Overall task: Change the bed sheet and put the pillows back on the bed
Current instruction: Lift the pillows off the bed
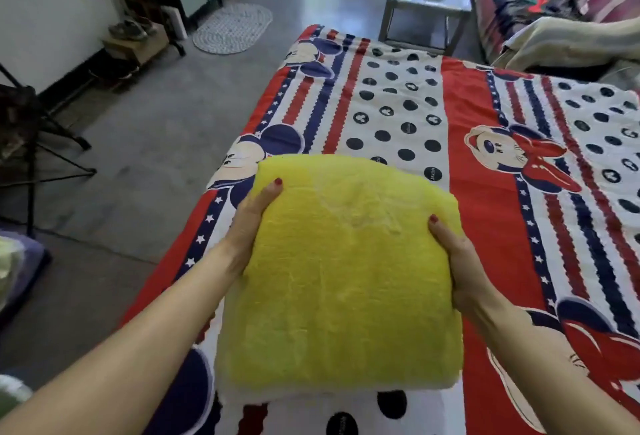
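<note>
yellow pillow (pixel 343 272) between both hands | left hand (pixel 254 223) and right hand (pixel 457 268) clamp opposite sides | long axis runs away over bed sheet (pixel 485 143)

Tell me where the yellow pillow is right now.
In the head view, the yellow pillow sits low centre, held between the left hand and right hand over the cartoon bed sheet.

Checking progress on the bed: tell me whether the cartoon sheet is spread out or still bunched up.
Spread out. The cartoon sheet lies flat across the bed, its pattern unbroken by folds. Both hands hold a yellow pillow over it.
</note>
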